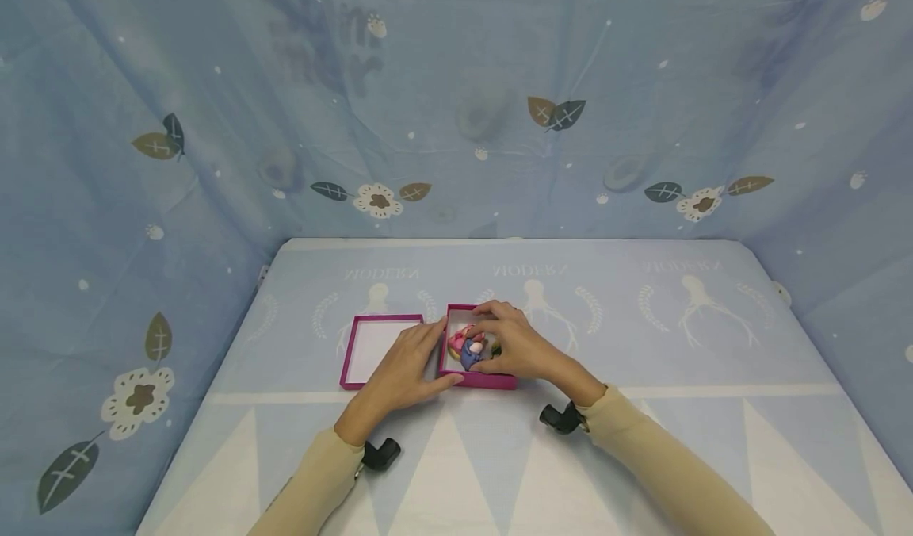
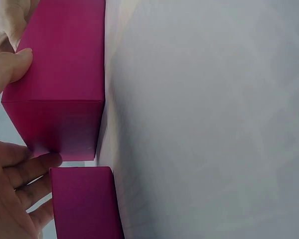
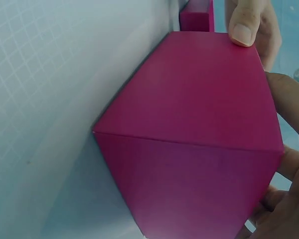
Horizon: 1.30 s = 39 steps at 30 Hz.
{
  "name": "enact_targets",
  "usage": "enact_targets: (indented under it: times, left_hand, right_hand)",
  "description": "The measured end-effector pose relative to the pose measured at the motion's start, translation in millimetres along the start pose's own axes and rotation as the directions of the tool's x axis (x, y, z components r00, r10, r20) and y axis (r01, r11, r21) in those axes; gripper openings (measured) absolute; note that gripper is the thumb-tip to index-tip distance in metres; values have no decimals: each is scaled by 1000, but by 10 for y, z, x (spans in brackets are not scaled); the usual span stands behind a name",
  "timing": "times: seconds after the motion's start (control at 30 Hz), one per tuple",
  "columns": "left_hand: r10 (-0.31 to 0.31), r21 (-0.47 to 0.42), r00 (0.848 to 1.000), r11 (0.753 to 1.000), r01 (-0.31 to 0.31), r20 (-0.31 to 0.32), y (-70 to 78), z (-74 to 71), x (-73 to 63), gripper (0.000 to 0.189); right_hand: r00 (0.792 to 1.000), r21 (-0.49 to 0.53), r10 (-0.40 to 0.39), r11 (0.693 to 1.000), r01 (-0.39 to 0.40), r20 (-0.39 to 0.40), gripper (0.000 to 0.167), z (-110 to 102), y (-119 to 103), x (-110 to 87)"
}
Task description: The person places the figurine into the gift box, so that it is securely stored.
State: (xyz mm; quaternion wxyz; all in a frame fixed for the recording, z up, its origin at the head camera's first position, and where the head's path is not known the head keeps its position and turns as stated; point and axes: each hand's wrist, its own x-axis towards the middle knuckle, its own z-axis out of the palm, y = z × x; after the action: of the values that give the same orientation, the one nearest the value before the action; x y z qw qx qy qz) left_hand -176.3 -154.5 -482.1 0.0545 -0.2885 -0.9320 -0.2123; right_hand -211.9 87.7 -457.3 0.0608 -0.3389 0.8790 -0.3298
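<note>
A magenta box stands uncovered on the table with small colourful figurines in it. One is pink, another blue with a pale head; something dark green shows partly behind the fingers. My left hand holds the box at its left front corner, thumb on the front wall and fingers along the left side. From the right, my right hand reaches over the rim, with thumb and fingertips around the blue figurine. In the right wrist view the box wall hides the fingertips.
Left of the box lies a shallow magenta lid, its white inside facing up; my left hand covers part of it. A pale patterned cloth covers the table. Blue printed curtains hang behind and at both sides.
</note>
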Motion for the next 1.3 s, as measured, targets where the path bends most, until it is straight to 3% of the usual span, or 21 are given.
enact_targets:
  times: [0.6,0.9,1.3]
  left_hand:
    - [-5,-5,1000,1000,5,11,-5,0,2,97]
    - [-19,-9,1000,1000,19,20,-6,3,-4,97]
    - [-24,-2,999,1000,24,27,-6,6,2,97]
  right_hand:
    - [999,-12,-7,1000,6,-37,45,52,15,3]
    - [995,-40,15,999,-19,-100,44,85,44,-12]
    - [998,-133,-30,991,21,-63,41,133,74,26]
